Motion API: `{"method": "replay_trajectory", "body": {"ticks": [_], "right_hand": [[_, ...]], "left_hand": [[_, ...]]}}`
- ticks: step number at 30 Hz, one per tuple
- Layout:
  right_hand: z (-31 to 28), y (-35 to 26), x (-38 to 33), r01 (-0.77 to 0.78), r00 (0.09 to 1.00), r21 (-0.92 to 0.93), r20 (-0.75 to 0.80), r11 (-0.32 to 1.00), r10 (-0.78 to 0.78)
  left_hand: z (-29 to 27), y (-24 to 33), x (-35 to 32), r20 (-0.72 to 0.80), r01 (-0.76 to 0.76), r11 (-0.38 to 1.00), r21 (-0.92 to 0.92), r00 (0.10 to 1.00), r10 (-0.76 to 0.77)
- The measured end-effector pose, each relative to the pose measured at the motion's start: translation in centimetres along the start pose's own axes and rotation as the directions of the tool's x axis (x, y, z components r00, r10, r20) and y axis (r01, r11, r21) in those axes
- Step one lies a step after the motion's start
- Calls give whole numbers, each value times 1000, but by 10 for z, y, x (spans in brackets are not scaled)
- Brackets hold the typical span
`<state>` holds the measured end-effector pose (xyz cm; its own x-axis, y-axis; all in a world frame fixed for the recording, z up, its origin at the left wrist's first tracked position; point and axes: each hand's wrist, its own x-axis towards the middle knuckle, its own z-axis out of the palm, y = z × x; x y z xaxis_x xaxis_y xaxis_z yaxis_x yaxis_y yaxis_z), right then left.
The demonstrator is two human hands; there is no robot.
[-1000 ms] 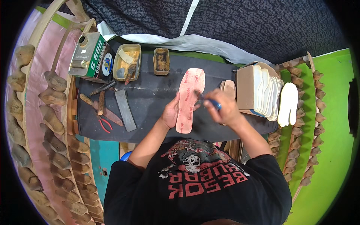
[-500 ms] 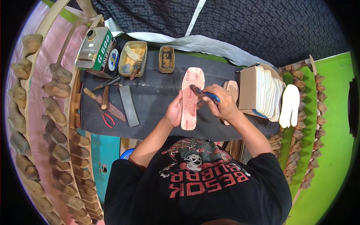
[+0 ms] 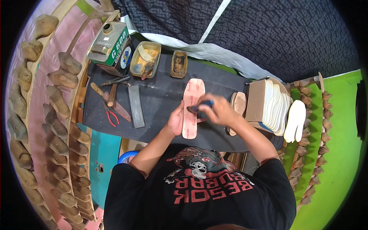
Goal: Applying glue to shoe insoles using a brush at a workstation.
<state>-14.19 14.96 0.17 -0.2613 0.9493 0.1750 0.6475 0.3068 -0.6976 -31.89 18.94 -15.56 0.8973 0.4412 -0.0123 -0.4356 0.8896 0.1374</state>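
Note:
My left hand [image 3: 176, 122] grips a pinkish shoe insole board [image 3: 194, 90] with red printing by its left edge, the thumb lying along the near half. The board stands lengthwise in front of me, above the dark table. My right hand [image 3: 221, 111] is closed around a small blue-handled brush [image 3: 207, 103], slightly blurred. The brush's dark tip is at the middle of the board's face. Right of that hand, a pair of brown soles [image 3: 239, 102] lies on the table, partly hidden by the hand and wrist.
At the back left stand a metal can [image 3: 109, 46], a tub with yellowish residue [image 3: 154, 51] and a smaller stained tub [image 3: 179, 74]. Red-handled pincers [image 3: 111, 118], a hammer [image 3: 112, 95] and a grey bar [image 3: 135, 107] lie left. White insoles [image 3: 276, 105] fill a carton [image 3: 257, 101] right. Shoe lasts [image 3: 57, 101] line side racks.
The brush has moved from the far part of the board to its middle, nearer my body. The view has shifted and tilted slightly; my left hand still grips the board.

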Motion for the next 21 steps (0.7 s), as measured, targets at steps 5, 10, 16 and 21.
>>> {"method": "replay_trajectory", "body": {"ticks": [5, 10, 16, 21], "right_hand": [[-15, 23, 43, -126, 990, -32, -72, 992, 124], [-26, 23, 75, -106, 993, -208, -65, 972, 94], [11, -7, 46, 117, 976, -93, 197, 989, -97], [20, 0, 53, 120, 976, -31, 188, 992, -112]], "left_hand": [[9, 12, -9, 0, -49, 996, -78, 999, 49], [8, 17, -21, 31, -30, 999, -11, 999, 30], [0, 27, -17, 63, -117, 993, -32, 991, 119], [-8, 29, -24, -66, -65, 998, 26, 996, 66]]}}
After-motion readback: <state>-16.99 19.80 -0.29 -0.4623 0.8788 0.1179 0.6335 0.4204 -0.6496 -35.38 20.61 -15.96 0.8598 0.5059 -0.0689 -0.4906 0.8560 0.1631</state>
